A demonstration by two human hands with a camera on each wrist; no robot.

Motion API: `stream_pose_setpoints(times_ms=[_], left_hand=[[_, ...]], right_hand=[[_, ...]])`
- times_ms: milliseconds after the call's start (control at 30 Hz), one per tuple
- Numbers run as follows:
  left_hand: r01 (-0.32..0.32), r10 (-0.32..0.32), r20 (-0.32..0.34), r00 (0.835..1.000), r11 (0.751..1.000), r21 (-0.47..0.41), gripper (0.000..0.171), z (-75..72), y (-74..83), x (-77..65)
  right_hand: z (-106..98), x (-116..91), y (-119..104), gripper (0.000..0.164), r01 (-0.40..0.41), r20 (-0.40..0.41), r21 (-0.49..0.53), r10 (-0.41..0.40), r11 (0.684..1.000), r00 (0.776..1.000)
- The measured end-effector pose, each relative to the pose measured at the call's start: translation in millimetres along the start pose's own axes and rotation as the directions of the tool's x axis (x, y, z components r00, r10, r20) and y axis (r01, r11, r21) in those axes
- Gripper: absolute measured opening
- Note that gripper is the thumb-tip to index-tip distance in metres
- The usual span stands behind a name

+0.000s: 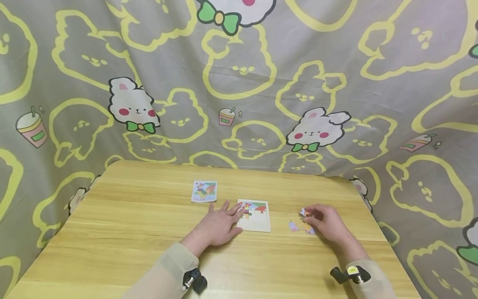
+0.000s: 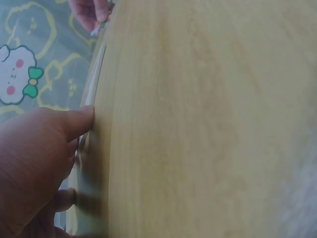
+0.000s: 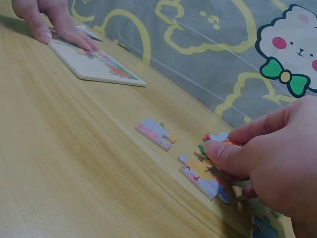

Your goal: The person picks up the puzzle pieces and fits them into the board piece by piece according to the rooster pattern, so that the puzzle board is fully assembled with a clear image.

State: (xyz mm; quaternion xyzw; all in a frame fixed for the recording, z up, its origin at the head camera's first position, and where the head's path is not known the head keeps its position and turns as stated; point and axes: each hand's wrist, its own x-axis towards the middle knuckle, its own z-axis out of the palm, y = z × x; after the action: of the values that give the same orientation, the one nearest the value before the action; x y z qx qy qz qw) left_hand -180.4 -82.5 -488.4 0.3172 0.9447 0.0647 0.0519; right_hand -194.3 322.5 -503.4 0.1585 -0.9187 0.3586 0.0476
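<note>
A white-framed jigsaw board (image 1: 257, 224) lies on the table, partly filled along its top and left with a rooster picture. My left hand (image 1: 219, 226) rests over the board's left edge with its fingers spread; in the left wrist view its thumb (image 2: 79, 121) touches the edge. To the right, my right hand (image 1: 328, 222) pinches a colourful puzzle piece (image 3: 202, 151) between thumb and index finger, just over other loose pieces. One lilac-and-pink piece (image 3: 153, 133) lies apart, and a yellow-and-lilac piece (image 3: 204, 181) sits under the fingers. The fingers partly hide the held piece.
A picture card (image 1: 204, 192) of a rooster lies behind my left hand. More pieces (image 3: 263, 227) lie beneath my right hand. The wooden table (image 1: 123, 224) ends at a patterned grey curtain (image 1: 179, 74) at the back and sides.
</note>
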Motion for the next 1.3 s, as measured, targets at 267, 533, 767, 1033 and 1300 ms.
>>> stream_pose_setpoints(times_ms=[267,533,767,1033,1300], left_hand=[[-0.009,0.009,-0.001,1.000,1.000,0.000,0.064,-0.8,-0.4,-0.4],[-0.004,0.004,-0.001,1.000,1.000,0.004,0.064,-0.1,-0.4,0.0],[-0.001,0.001,0.002,1.000,1.000,0.003,0.065,0.3,0.3,-0.3],[-0.002,0.002,-0.002,1.000,1.000,-0.001,0.065,0.6,-0.3,-1.4],[-0.007,0.007,-0.006,1.000,1.000,0.004,0.064,1.3,-0.2,-1.3]], right_hand=[[-3,-1,1,0.030,0.019,0.042,-0.003,-0.019,1.000,0.999],[-4,-2,-5,0.032,0.055,0.081,-0.003,-0.055,0.998,0.995],[-2,-2,-11,0.030,0.022,0.096,-0.014,-0.021,1.000,0.995],[-2,-1,-18,0.035,-0.021,0.115,0.080,0.012,0.997,0.993],[1,2,-34,0.035,0.028,0.114,0.030,-0.031,0.999,0.993]])
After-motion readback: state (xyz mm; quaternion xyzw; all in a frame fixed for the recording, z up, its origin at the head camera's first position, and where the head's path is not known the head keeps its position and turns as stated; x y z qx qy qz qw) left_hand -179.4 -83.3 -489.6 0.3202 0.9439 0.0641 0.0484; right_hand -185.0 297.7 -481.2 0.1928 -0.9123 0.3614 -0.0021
